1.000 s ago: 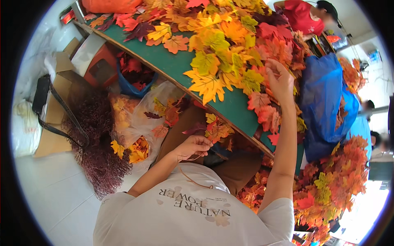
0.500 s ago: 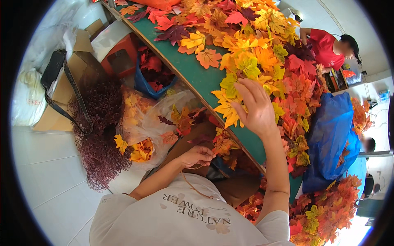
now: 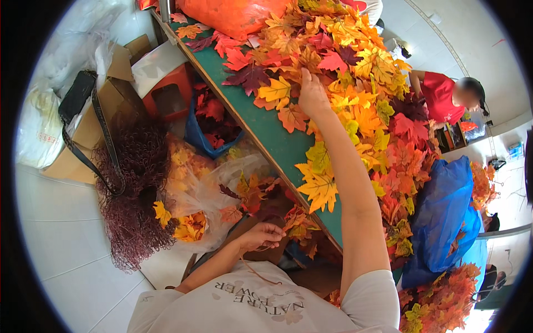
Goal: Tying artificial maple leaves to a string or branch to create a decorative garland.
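Note:
My left hand (image 3: 261, 236) is pinched on a thin brown stem (image 3: 254, 271), whose loose end curves over my shirt. Beside its fingertips hang orange and red artificial maple leaves (image 3: 300, 223), just below the table edge; whether they join the stem is unclear. Across the table, my right hand (image 3: 313, 95) reaches into a big pile of artificial leaves (image 3: 355, 100) in yellow, orange, red and purple. Its fingers are drawn together by the orange leaves, and what they grip is hidden. A yellow leaf (image 3: 317, 186) lies near my right forearm.
The green table (image 3: 266, 130) runs diagonally, with an orange bag (image 3: 233, 16) at its far end. Blue plastic bags (image 3: 444, 194) lie right. Left stand a cardboard box (image 3: 83, 127), dark wiry stems (image 3: 133, 205) and bagged leaves (image 3: 191, 177). A person in red (image 3: 441, 97) is beyond the table.
My right hand has moved farther across the table, from the yellow leaves to the orange ones, and its spread fingers have drawn together. My left hand keeps its pinch. The view has shifted slightly.

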A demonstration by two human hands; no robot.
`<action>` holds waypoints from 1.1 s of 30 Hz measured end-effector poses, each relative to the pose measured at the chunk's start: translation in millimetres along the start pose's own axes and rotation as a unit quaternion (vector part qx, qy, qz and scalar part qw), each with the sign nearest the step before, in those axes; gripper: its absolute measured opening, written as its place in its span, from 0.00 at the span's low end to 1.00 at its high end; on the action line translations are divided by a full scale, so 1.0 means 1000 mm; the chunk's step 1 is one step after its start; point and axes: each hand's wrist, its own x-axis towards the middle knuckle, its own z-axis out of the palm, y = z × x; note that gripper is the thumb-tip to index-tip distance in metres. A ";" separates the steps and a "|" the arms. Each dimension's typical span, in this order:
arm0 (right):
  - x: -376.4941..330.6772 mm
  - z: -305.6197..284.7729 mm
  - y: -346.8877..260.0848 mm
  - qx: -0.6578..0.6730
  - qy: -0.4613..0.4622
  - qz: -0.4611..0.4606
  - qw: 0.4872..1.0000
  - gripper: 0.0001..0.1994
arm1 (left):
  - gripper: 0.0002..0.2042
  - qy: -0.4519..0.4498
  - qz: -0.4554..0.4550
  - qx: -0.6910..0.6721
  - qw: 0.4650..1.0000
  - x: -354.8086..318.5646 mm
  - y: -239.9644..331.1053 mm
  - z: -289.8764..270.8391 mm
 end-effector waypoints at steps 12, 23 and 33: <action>0.055 -0.002 0.029 0.056 -0.041 0.018 0.997 0.14 | 0.09 0.029 0.013 -0.027 0.999 -0.005 0.019 -0.013; 0.105 0.004 0.061 0.133 -0.145 -0.096 0.976 0.11 | 0.09 0.015 0.034 -0.036 0.999 -0.006 0.020 -0.017; 0.094 -0.073 0.058 0.154 0.030 -0.177 0.972 0.07 | 0.10 0.015 0.047 -0.042 0.998 -0.008 0.026 -0.016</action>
